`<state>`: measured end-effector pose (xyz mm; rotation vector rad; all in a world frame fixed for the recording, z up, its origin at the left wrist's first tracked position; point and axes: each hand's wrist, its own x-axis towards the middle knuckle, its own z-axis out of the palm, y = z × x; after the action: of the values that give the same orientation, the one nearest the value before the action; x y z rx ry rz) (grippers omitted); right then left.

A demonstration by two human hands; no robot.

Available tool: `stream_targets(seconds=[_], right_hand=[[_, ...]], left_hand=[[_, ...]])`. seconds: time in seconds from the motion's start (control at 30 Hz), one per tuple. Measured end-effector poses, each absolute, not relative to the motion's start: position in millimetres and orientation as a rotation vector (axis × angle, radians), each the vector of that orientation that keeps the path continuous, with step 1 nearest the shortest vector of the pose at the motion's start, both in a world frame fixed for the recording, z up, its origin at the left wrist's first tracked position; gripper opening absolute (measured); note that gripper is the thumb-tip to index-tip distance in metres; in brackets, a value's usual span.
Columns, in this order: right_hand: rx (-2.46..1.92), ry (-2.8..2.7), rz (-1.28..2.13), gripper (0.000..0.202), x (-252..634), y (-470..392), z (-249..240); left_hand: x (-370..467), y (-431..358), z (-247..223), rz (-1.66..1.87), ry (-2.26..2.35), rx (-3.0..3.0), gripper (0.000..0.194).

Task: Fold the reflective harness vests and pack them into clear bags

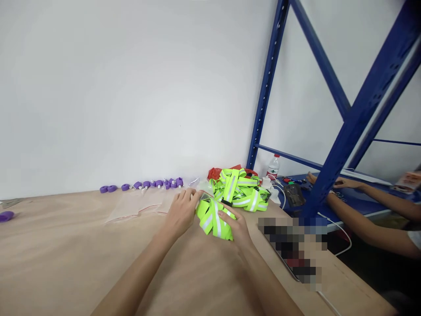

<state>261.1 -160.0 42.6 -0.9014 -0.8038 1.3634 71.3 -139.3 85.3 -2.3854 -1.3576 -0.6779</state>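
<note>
My right hand (237, 226) is closed around a bundle of neon-yellow reflective strap (213, 221) with silver stripes, thumb on top of it. Next to the bundle's upper left, my left hand (182, 210) has its fingers pinched on the edge of a clear zip bag (206, 193) with a red line. How far the bundle is inside that bag I cannot tell. Just behind my hands lies a pile of similar reflective straps (235, 186) with black buckles. Flat clear zip bags (134, 206) rest on the table left of my left hand.
Several purple rolled items (159, 183) line the wall, with another purple piece (5, 216) far left. A blurred-out phone-like device (289, 252) lies right. Beyond the blue rack post (342, 145) are a water bottle (273, 166) and a co-worker's arms (358, 219).
</note>
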Motion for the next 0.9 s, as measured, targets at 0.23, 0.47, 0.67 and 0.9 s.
stream_targets(seconds=[0.23,0.47,0.67,0.9], right_hand=[[-0.887,-0.559,1.311,0.065,259.8,-150.4,34.3],[-0.947,-0.685,1.448,0.055,256.2,-153.9,31.3],[-1.086,-0.695,1.359,0.050,257.8,-150.2,25.8],[-1.122,-0.689,1.342,0.044,258.5,-143.4,14.0]], left_hand=[[81.8,-136.5,59.9,-0.953,-1.105,-2.489,0.060],[84.9,-130.8,58.0,-1.438,-1.397,-2.646,0.034],[35.6,-118.4,76.6,-1.167,-2.123,-2.701,0.032],[14.9,-126.4,53.7,-0.694,-3.210,-2.903,0.067]])
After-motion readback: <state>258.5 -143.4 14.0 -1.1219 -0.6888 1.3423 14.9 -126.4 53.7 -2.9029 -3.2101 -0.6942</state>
